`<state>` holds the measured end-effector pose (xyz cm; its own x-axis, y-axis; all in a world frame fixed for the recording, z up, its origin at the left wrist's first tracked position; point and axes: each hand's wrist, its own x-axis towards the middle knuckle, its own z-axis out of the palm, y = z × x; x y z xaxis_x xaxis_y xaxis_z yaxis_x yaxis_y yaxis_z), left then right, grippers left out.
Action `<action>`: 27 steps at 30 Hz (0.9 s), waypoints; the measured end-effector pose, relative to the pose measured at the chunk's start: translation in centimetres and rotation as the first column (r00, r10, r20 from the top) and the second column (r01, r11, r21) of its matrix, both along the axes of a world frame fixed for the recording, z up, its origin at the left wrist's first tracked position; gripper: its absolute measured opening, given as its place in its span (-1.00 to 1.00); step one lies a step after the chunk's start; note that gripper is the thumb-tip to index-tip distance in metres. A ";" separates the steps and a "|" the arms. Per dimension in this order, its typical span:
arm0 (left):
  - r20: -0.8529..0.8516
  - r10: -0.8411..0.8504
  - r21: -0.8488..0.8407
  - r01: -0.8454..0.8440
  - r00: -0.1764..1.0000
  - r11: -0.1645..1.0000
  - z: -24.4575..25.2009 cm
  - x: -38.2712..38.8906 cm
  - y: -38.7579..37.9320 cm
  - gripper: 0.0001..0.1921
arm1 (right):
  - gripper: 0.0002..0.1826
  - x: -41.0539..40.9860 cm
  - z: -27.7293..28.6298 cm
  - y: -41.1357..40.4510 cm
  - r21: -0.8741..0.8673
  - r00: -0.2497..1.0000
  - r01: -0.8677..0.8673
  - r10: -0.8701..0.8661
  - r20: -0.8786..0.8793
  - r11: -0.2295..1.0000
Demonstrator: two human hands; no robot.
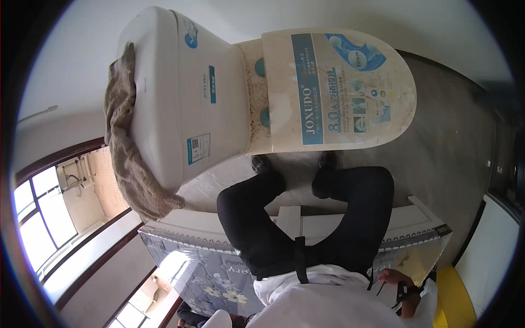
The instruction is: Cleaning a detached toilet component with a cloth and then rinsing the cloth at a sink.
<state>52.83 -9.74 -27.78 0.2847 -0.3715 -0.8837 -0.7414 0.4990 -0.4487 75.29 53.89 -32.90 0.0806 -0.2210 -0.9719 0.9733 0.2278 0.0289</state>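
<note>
My right hand (391,276) rests beside my right hip, fingers partly curled near a thin black cord (380,289); whether it grips the cord is unclear. A black device (404,292) is strapped at that wrist. My left hand is out of view. Before me stands a white toilet with its dusty lid (279,123) down, bearing a large printed JOXUDO sticker (312,127). Its tank (221,119) is at the left and carries smaller stickers. A rumpled brown-grey cloth (131,164) hangs over the tank's far left edge. Two teal caps (265,117) sit at the lid's hinge.
I sit on white furniture (289,219) with a flowered printed cover (217,279). My shoes (260,163) are on the grey floor (447,135) close to the toilet. A white wall (328,14) rises behind it. Windows (45,205) are at left, something yellow (453,295) at lower right.
</note>
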 end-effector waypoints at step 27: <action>-0.555 -0.006 -0.689 0.456 -0.832 0.563 11.4 -39.7 24.3 -0.54 | -0.72 -27.3 12.8 -11.7 0.116 -0.111 0.399 0.173 -0.979 0.910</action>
<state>13.09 14.60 -16.35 -0.6859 0.5198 0.5092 0.7023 0.6561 0.2763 47.94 42.23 -20.06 -0.9818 0.1799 0.0605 0.0096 0.3650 -0.9310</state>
